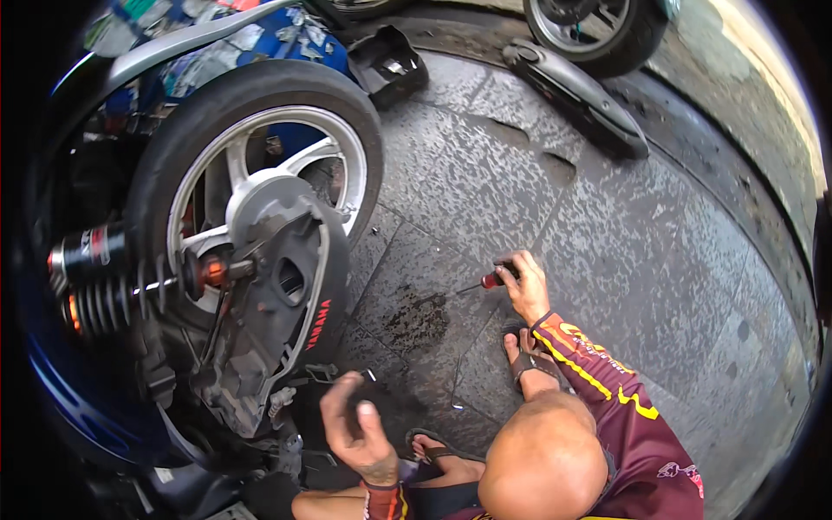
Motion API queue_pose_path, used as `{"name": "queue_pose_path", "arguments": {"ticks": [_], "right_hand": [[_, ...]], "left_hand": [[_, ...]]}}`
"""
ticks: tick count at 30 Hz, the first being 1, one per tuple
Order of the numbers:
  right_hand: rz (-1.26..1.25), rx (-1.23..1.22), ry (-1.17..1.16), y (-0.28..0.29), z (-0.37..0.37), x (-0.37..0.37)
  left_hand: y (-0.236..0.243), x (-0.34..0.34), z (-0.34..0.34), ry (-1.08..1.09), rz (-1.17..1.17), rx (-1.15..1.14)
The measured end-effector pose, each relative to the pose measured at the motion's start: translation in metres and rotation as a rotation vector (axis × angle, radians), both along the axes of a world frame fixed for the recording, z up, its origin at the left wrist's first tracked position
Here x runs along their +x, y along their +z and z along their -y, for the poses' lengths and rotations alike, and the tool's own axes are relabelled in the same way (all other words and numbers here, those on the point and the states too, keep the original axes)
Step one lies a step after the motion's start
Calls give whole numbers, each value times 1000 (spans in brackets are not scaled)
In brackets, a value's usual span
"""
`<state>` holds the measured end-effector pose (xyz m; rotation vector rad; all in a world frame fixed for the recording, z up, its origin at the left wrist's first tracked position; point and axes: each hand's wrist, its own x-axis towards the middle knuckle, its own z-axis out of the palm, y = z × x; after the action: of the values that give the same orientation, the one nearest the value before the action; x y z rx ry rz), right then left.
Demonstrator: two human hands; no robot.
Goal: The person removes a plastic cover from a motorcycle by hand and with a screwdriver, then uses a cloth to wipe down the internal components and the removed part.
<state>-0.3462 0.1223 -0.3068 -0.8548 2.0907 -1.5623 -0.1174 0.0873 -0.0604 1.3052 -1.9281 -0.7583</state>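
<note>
My right hand (525, 290) is closed around a screwdriver (492, 279) with a red and dark handle, its thin shaft pointing left above the floor. My left hand (355, 432) is raised beside the lower end of the scooter's dark engine casing (277, 290), fingers apart and slightly blurred. Just past its fingertips is a small shiny metal piece (370, 375); whether it lies on the floor or is in the air, I cannot tell. A similar small piece (457, 406) rests on the floor. The rear wheel (368, 165) stands behind the casing.
A coil-spring shock absorber (126, 295) is at the left. A black plastic part (390, 65) and a long dark cover (581, 100) lie on the tiled floor (624, 225). Another wheel (628, 48) stands at the back. My bent knee (542, 455) is between my arms.
</note>
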Motion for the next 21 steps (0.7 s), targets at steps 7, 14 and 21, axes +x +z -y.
{"name": "queue_pose_path", "arguments": {"ticks": [7, 14, 21], "right_hand": [[-285, 215, 203, -33, -65, -12], [-256, 328, 246, -53, -62, -7], [-321, 260, 203, -69, -65, -7]], "left_hand": [[48, -81, 95, -122, 690, -604], [24, -94, 140, -233, 943, -601], [25, -100, 138, -133, 836, -448]]}}
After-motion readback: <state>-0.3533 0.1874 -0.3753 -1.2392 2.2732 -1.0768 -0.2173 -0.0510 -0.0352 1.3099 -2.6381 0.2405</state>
